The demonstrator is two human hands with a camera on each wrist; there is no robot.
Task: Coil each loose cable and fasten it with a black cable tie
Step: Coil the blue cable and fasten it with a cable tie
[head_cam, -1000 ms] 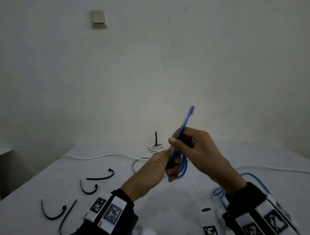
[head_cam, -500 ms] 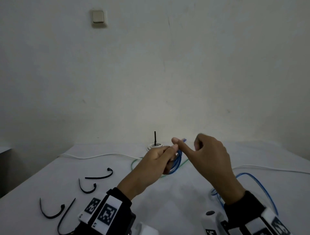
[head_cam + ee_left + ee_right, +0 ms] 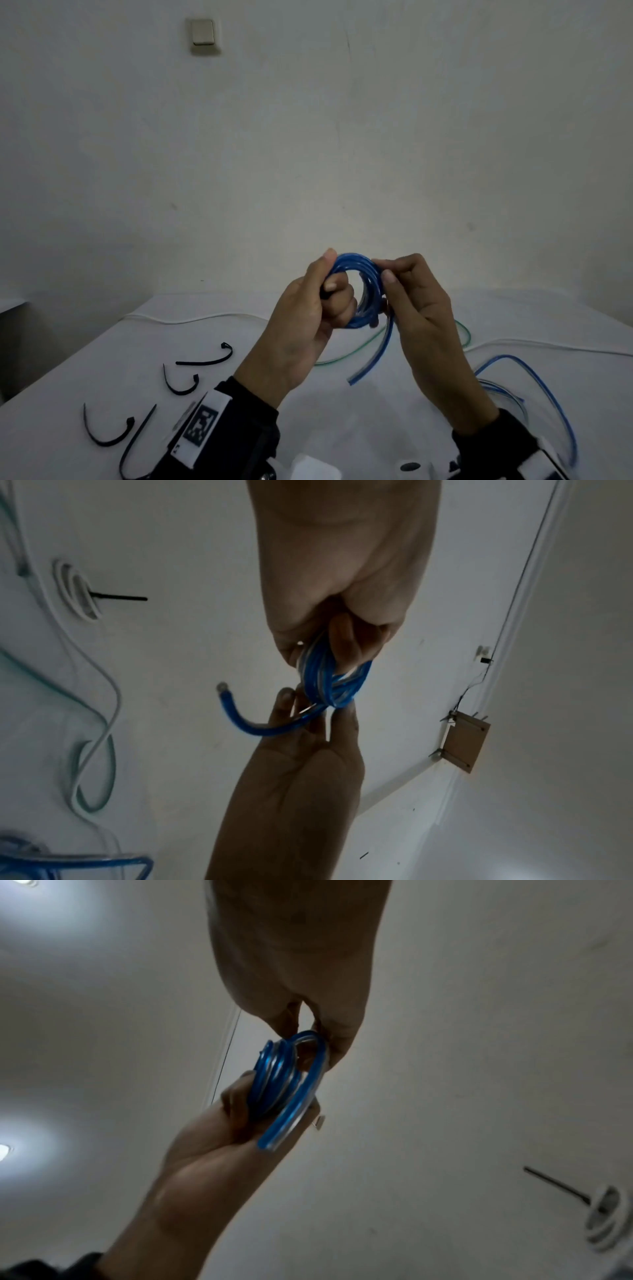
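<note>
A blue cable coil (image 3: 360, 290) (image 3: 328, 683) (image 3: 278, 1074) is held up above the white table (image 3: 342, 418), between both hands. My left hand (image 3: 330, 294) grips its left side with curled fingers. My right hand (image 3: 388, 279) pinches its right side between thumb and forefinger. A free blue cable end (image 3: 371, 359) hangs down from the coil. Several black cable ties (image 3: 205, 359) lie on the table at the left. A white coil with a black tie standing up (image 3: 77, 592) (image 3: 604, 1218) shows only in the wrist views.
A second blue cable (image 3: 534, 387) lies loose at the right by my right forearm. A green cable (image 3: 346, 353) and a white cable (image 3: 191, 318) run across the far table. The table's left edge drops off near a dark gap (image 3: 13, 359).
Both hands have risen and turned the coil so its ring faces me. The cable's free end, earlier sticking up, now hangs below the coil. My right hand has taken the coil's right side.
</note>
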